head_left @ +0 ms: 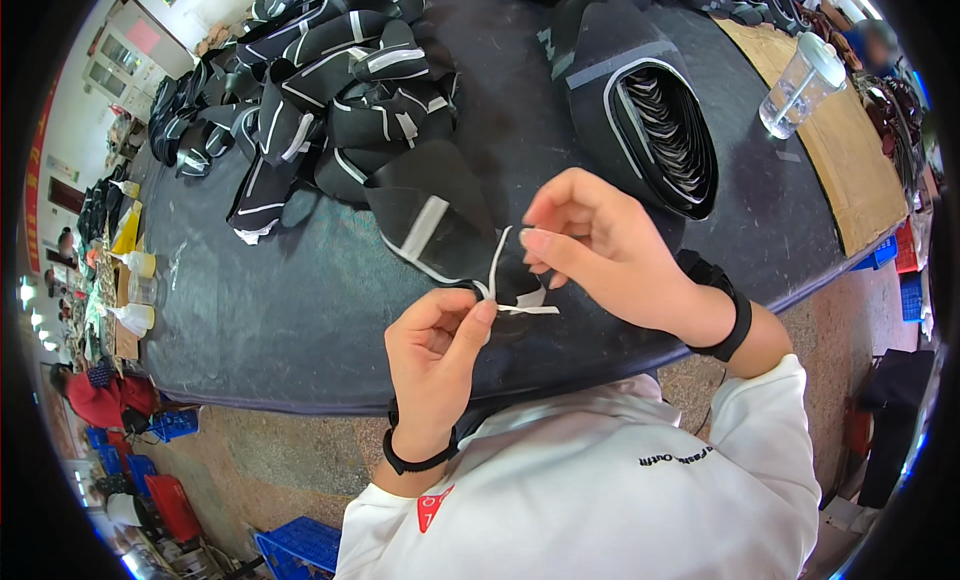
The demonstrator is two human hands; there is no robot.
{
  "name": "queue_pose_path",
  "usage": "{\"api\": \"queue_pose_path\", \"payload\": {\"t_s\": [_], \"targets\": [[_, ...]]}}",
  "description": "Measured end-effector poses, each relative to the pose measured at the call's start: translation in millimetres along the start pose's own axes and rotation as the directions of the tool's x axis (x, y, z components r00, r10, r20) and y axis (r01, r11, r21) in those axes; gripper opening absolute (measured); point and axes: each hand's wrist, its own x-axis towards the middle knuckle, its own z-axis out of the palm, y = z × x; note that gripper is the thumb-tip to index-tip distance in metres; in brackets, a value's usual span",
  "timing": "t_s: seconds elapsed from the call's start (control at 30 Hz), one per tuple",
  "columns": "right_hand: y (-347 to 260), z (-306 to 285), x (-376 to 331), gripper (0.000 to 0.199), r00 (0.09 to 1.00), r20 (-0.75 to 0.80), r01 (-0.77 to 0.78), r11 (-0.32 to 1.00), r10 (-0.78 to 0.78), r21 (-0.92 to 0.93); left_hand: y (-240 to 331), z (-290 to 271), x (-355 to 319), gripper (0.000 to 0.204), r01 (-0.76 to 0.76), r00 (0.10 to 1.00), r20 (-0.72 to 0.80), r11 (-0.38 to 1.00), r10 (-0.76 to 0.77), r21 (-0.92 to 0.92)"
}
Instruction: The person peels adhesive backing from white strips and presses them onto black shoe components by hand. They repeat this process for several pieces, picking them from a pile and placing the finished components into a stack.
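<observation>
The black fabric piece [440, 225] with its white tape strip [497, 265] hangs just above the near edge of the dark desk [300, 310], and I seem to be peeling that strip away from its edge. My left hand [435, 355] pinches the strip's lower end between thumb and forefinger, while my right hand [605, 245] nips the fabric beside it with pressed fingertips. Next, I judge, comes a steady pull along the seam, with the heap of finished black pieces [320, 90] and the stacked bundle [650, 120] lying farther back.

A clear plastic cup [800, 85] stands on brown cardboard [840, 150] beside blue crates [300, 550].
</observation>
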Motion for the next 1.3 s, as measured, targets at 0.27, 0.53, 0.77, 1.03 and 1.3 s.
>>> {"api": "queue_pose_path", "payload": {"t_s": [0.27,0.53,0.77,1.03,1.3], "targets": [[2,11,-22,0.015,0.981,0.075,0.184,0.978,-0.177,-0.102,-3,10,4,0.01,-0.237,0.953,-0.121,0.934,0.276,0.267],[-2,17,-17,0.006,0.996,0.056,-0.075,0.996,0.072,0.056,-19,13,7,0.015,-0.312,0.887,-0.179,0.838,0.426,0.448],[1,18,-16,0.007,0.996,0.072,-0.067,0.974,0.052,0.215,-21,7,10,0.029,-0.361,0.845,-0.206,0.812,0.493,0.459],[6,19,-13,0.013,1.0,0.012,-0.021,0.994,0.02,0.107,-7,3,0,0.015,-0.31,0.919,-0.11,0.864,0.379,0.396],[7,19,-13,0.009,0.934,0.094,0.354,0.926,-0.344,-0.134,-4,-5,1,0.017,-0.395,0.89,0.02,0.751,0.455,0.529]]}}
